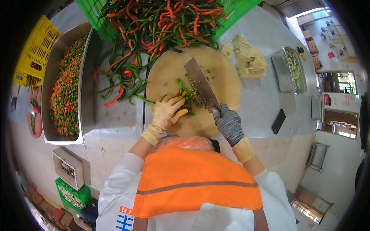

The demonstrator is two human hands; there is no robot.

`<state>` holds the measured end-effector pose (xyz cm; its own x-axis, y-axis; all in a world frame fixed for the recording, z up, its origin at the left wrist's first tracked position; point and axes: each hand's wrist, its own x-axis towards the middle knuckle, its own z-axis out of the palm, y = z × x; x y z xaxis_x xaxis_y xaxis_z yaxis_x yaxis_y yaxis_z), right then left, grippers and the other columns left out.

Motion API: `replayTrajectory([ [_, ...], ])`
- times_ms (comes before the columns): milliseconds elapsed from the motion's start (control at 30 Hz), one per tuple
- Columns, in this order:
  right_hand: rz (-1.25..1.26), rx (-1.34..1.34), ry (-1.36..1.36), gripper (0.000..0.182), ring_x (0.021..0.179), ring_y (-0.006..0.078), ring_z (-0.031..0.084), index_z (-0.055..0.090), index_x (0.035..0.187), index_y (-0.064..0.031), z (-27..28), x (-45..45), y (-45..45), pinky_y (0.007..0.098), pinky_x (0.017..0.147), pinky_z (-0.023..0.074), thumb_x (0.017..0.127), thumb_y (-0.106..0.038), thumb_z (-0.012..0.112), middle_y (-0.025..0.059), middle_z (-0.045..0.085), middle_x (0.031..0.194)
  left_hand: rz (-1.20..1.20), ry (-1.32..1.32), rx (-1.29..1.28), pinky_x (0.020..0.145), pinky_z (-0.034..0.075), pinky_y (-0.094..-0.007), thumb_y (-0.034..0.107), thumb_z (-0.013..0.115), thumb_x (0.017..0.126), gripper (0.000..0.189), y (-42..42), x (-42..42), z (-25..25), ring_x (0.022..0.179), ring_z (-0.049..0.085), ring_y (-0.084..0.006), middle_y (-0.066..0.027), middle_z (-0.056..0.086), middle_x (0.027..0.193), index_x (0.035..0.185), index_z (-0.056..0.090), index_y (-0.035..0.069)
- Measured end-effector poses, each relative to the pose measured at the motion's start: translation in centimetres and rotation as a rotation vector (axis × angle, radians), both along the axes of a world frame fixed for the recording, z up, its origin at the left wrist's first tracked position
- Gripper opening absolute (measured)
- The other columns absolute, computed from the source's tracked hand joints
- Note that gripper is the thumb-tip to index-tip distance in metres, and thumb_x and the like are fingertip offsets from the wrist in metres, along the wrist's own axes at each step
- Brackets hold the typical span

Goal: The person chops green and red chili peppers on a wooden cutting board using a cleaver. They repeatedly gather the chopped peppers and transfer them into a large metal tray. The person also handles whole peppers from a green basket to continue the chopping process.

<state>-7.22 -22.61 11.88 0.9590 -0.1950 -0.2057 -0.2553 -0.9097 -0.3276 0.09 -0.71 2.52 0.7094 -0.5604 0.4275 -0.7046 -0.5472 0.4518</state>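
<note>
My left hand (167,111), in a pale rubber glove, presses on the round cutting board (224,86) and holds chili peppers (183,112) under its fingers. In my right hand (229,122), which wears a grey knit glove over a rubber one, is the handle of a cleaver (202,82). The cleaver's broad blade slants up and left across the board. Chopped green and red chili pieces (192,95) lie between my left fingers and the blade. Whole red and green chilies (127,75) are heaped left of and behind the board.
A green crate (235,13) spills chilies at the back. On the left stands a deep steel pan (89,86) of chopped chilies beside a yellow crate (36,49). A crumpled cloth (250,59), a phone (278,121) and a clear-wrapped steel container (280,73) are on the right.
</note>
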Motion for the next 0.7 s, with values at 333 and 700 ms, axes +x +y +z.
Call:
replayTrajectory([
  [333,-0.129,0.139,-0.003,0.025,0.045,0.019,0.058,0.059,0.093,-0.0056,-0.3,-1.3,-0.6,0.0337,0.048,0.0477,0.091,-0.03,0.055,0.0081,0.057,0.053,-0.014,0.154,0.131,0.074,0.049,-0.0382,0.011,0.06,0.079,0.022,-1.4,9.5,-0.2,0.087,0.059,-0.0296,-0.0077,0.063,0.094,0.1,0.067,0.014],
  [700,-0.114,0.097,0.064,0.027,0.055,0.0283,0.061,0.059,0.09,-0.0063,-0.8,-1.9,0.1,0.0398,0.055,0.0479,0.09,-0.033,0.054,0.0113,0.058,0.056,0.143,0.124,0.128,0.079,0.046,-0.0409,0.015,0.059,0.082,0.015,-0.5,4.8,0.4,0.094,0.058,-0.0288,-0.0071,0.063,0.095,0.094,0.068,0.013],
])
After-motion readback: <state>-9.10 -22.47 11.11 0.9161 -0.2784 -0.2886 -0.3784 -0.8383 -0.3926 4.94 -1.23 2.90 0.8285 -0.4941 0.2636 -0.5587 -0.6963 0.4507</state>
